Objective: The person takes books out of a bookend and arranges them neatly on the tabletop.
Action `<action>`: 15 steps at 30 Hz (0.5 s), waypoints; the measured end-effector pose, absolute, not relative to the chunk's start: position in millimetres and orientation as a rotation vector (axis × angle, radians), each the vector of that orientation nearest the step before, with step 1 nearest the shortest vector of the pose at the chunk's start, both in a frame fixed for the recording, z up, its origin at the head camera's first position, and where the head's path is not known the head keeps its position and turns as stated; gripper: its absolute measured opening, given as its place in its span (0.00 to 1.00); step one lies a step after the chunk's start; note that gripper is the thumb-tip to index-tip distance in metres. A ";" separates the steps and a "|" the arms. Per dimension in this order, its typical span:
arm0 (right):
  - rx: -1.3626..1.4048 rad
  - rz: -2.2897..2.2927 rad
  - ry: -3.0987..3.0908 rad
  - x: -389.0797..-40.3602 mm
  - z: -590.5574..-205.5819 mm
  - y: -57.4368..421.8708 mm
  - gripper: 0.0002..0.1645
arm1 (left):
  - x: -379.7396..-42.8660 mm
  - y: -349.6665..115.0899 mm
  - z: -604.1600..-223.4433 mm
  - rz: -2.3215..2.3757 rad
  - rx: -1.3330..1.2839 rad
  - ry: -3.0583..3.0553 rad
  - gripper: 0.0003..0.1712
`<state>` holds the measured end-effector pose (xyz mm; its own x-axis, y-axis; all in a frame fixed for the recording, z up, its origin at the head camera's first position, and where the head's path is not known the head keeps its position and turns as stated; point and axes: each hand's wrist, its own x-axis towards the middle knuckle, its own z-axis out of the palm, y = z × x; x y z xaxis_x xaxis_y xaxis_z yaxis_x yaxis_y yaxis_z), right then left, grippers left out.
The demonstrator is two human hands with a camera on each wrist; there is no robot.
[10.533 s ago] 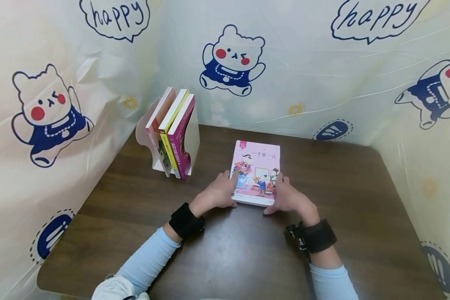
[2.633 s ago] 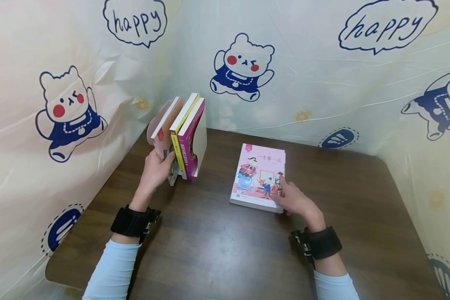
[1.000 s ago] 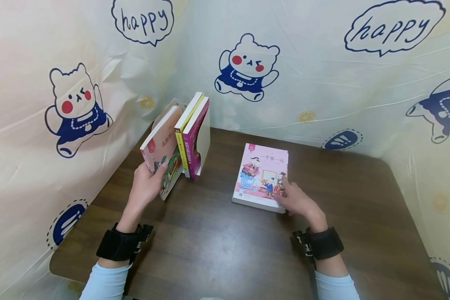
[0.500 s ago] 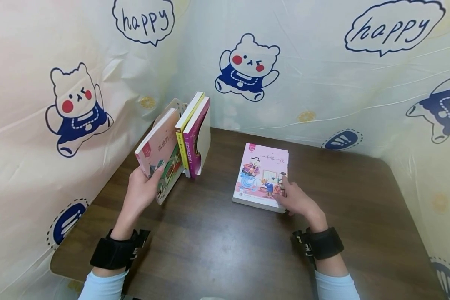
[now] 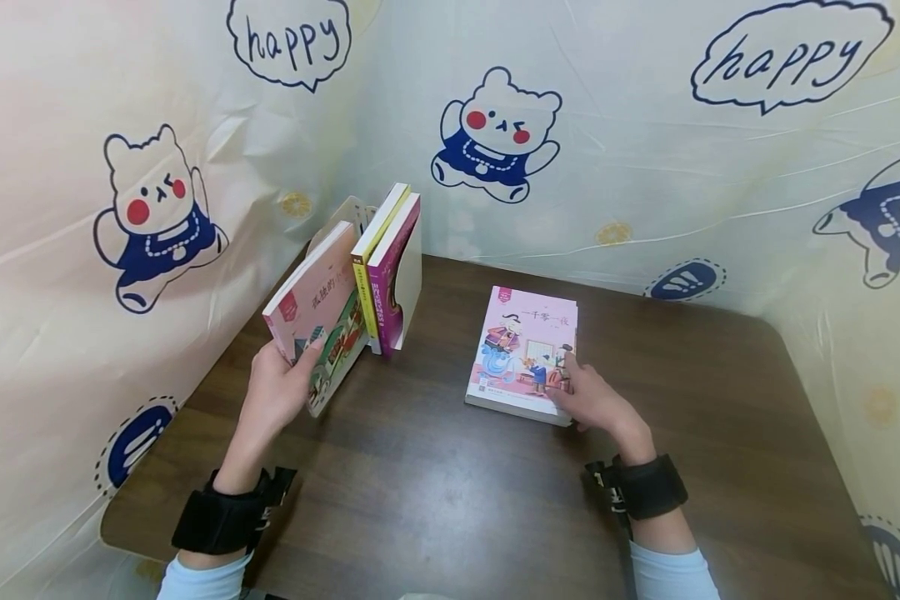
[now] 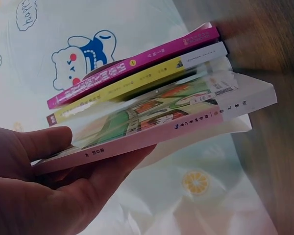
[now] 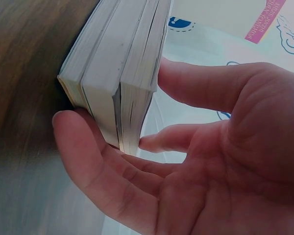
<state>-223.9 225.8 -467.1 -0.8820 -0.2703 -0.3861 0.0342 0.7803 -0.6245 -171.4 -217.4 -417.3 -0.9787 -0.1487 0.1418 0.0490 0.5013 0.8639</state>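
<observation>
At the left in the head view, my left hand (image 5: 277, 379) grips a pink book (image 5: 322, 292) by its spine, thumb on the illustrated cover and fingers behind it. The book juts toward me from the white book rack (image 5: 408, 292), its far part still between the rack's side and a yellow-spined book (image 5: 365, 300). A purple-spined book (image 5: 379, 312) stands beside that one. My right hand (image 5: 600, 404) holds the near right corner of a flat stack of books (image 7: 108, 63), thumb on the top cover and fingers along the edge. A pink storybook (image 5: 521, 342) tops this stack.
The brown wooden table (image 5: 435, 508) runs between and in front of both hands. A printed curtain (image 5: 630, 150) with cartoon bears hangs around its back and sides. Black bands (image 5: 221, 512) circle both wrists.
My left hand left the stack, took hold of the pink book in the rack and drew it toward me, leftward in view. My right hand has stayed at the stack.
</observation>
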 end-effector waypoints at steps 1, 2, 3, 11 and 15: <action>-0.175 -0.892 2.509 -223.8 -467.0 225.7 0.52 | -170.6 -217.4 -417.0 -1.476 0.088 -2.545 0.31; -0.178 -0.890 2.510 -223.7 -466.9 225.6 0.52 | -169.6 -217.4 -416.7 -1.478 0.092 -2.545 0.32; -0.179 -0.888 2.511 -223.6 -466.9 225.6 0.53 | -168.5 -217.6 -416.5 -1.480 0.095 -2.544 0.32; -0.187 -0.887 2.524 -223.6 -468.8 226.9 0.53 | -162.9 -219.7 -417.9 -1.470 0.088 -2.548 0.31; -0.197 -0.887 2.527 -223.2 -468.8 226.8 0.53 | -159.6 -220.1 -418.5 -1.440 0.075 -2.554 0.30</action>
<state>-223.2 226.8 -468.8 -0.8875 -0.2764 -0.3687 0.0146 0.7829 -0.6220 -159.6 -220.1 -418.5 -0.9770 -0.1458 0.1556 0.0576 0.5218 0.8511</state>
